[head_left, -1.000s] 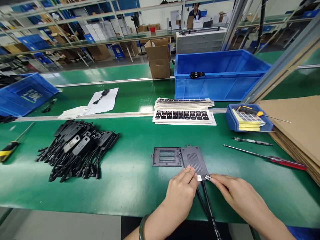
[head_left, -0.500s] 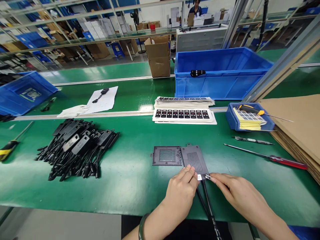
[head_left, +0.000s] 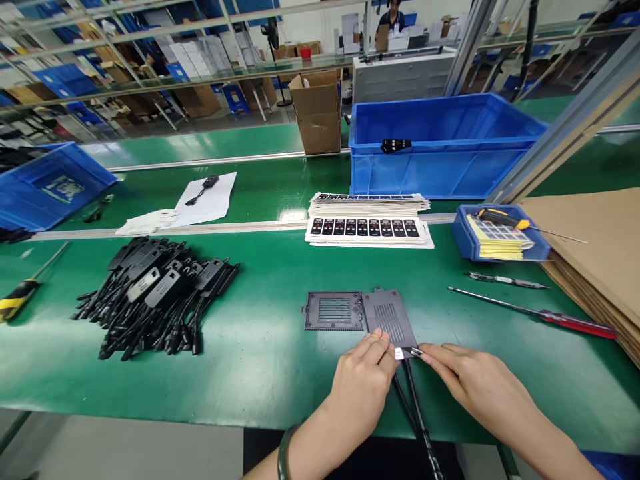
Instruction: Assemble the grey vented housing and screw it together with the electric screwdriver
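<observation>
A dark grey flat case (head_left: 389,312) with slots lies on the green table, two black cables (head_left: 414,393) leaving its lower edge. A small white label (head_left: 399,354) sits at that edge. My left hand (head_left: 365,380) rests on the case's lower left part, fingers together, pressing it down. Between the thumb and fingers of my right hand (head_left: 465,373) is a small metal-tipped tool (head_left: 416,352), its tip at the case's lower right corner beside the label. A second grey frame piece (head_left: 334,311) with a grille lies just left of the case.
Black cabled devices (head_left: 165,287) are heaped at left. Label sheets (head_left: 367,228) lie behind the case, before a large blue bin (head_left: 440,160). At right are a small blue tray (head_left: 467,243), a pen (head_left: 505,281), a red screwdriver (head_left: 575,323) and cardboard (head_left: 595,240).
</observation>
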`<act>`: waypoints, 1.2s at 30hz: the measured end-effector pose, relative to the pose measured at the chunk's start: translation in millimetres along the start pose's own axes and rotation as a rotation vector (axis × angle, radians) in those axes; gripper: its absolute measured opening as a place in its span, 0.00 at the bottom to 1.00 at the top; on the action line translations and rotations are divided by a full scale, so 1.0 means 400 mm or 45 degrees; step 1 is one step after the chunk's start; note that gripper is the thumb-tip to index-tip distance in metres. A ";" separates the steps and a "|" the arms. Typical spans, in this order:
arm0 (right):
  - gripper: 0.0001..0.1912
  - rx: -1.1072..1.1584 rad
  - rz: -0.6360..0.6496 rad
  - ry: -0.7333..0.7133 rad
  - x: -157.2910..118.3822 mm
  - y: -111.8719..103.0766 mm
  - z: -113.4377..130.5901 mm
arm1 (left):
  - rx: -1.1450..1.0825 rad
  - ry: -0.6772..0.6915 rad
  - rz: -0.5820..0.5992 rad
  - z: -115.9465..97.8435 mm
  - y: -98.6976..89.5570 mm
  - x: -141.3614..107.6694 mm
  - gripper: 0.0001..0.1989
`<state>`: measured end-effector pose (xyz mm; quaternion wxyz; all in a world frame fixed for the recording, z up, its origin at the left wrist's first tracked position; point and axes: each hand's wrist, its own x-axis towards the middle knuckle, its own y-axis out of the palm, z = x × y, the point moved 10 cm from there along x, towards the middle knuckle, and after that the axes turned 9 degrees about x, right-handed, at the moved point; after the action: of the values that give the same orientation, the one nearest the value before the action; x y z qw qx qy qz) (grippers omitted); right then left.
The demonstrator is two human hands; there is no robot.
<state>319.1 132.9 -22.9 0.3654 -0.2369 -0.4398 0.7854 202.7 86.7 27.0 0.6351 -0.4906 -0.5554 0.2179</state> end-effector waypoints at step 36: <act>0.20 0.096 0.057 -0.015 0.016 -0.022 0.021 | 0.023 -0.016 0.030 -0.002 0.001 0.005 0.13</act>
<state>312.5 136.3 -11.5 0.3538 -0.2281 -0.4066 0.8108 204.0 88.0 27.8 0.6334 -0.4899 -0.5517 0.2335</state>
